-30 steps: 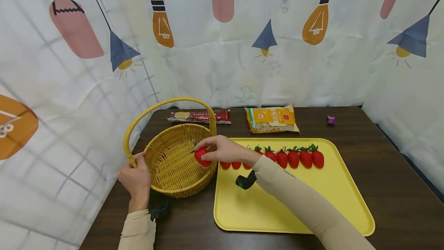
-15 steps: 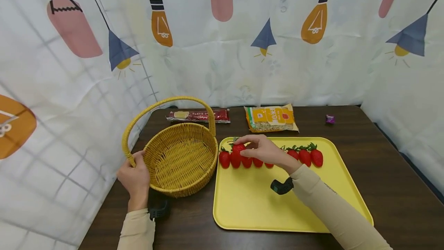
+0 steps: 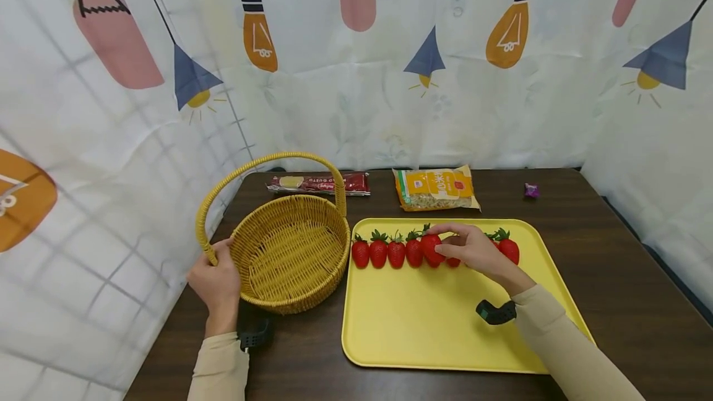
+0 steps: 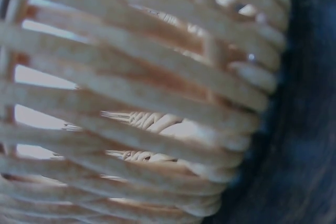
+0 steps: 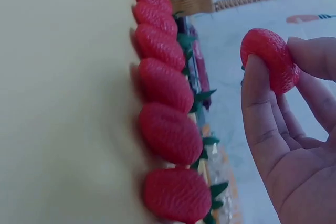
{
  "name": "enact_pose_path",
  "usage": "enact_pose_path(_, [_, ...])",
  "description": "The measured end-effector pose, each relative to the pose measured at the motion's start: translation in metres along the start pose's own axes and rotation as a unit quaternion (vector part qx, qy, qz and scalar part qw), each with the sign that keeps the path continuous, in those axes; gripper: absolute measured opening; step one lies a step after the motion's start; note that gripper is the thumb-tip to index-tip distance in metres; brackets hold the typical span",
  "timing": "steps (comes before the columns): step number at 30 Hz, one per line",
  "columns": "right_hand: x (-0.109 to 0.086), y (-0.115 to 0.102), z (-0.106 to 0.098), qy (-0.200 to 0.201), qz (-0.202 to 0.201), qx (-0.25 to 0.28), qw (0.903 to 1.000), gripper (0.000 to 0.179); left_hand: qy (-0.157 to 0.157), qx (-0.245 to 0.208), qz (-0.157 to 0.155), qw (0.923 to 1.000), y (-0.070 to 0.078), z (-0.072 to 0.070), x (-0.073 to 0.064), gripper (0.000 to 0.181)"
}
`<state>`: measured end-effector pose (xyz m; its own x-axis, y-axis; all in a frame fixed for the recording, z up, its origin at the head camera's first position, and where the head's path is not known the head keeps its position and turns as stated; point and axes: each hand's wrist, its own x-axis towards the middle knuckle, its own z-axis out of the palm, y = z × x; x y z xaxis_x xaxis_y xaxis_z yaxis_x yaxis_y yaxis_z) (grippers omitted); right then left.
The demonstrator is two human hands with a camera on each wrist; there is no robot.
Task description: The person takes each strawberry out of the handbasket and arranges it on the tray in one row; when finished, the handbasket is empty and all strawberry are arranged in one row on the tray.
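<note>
In the head view my left hand (image 3: pixel 218 277) grips the yellow wicker basket (image 3: pixel 289 304) at its left rim, by the foot of its arched handle (image 3: pixel 267 158). The basket's woven inside holds nothing. My right hand (image 3: pixel 470 249) pinches a red strawberry (image 5: pixel 265 51) between thumb and fingers, raised above the tray in the right wrist view. Below it, a row of strawberries (image 3: pixel 378 254) with green leaves lines the back of the yellow tray (image 3: pixel 423 320); the hand hides part of the row. Blurred basket weave (image 4: pixel 131 93) fills most of the left wrist view.
Behind the basket lies a long red snack packet (image 3: pixel 325 184). A yellow bag of grain (image 3: pixel 437 189) lies behind the tray, and a small purple wrapped piece (image 3: pixel 531 190) is at the back right. A patterned curtain (image 3: pixel 312 98) encloses the dark table (image 3: pixel 301 357).
My right hand has carried the strawberry from over the basket rightward across the tray, above the row. The left hand has kept its grip on the basket.
</note>
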<state>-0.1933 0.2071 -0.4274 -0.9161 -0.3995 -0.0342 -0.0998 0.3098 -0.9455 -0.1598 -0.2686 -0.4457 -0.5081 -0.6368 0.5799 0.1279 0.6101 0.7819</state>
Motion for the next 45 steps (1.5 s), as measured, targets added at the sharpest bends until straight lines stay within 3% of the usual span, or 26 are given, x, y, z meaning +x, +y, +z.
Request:
enact_pose_path(9, [-0.024,0.015,-0.02,0.019,-0.002,0.003,0.9998,0.037,0.0,0.01,0.003,0.9999,0.002,0.0,0.001,0.035])
enact_pose_path(18, [-0.05,0.028,-0.05,0.09,0.018,-0.017,0.9956,0.039,-0.003,0.008,-0.004,1.0,0.002,0.0,-0.001,0.035])
enact_pose_path(23, [-0.064,0.034,-0.073,0.134,0.039,-0.05,0.989,0.042,0.0,0.01,-0.001,1.0,0.003,-0.001,0.0,0.035])
enact_pose_path(27, [-0.073,0.041,-0.088,0.168,0.031,-0.062,0.9833,0.044,-0.001,0.009,-0.004,1.0,0.003,-0.001,0.0,0.035])
enact_pose_path(45, [-0.096,0.08,-0.118,0.238,0.047,-0.024,0.9699,0.046,0.0,0.011,-0.003,0.9999,0.002,0.001,0.001,0.035])
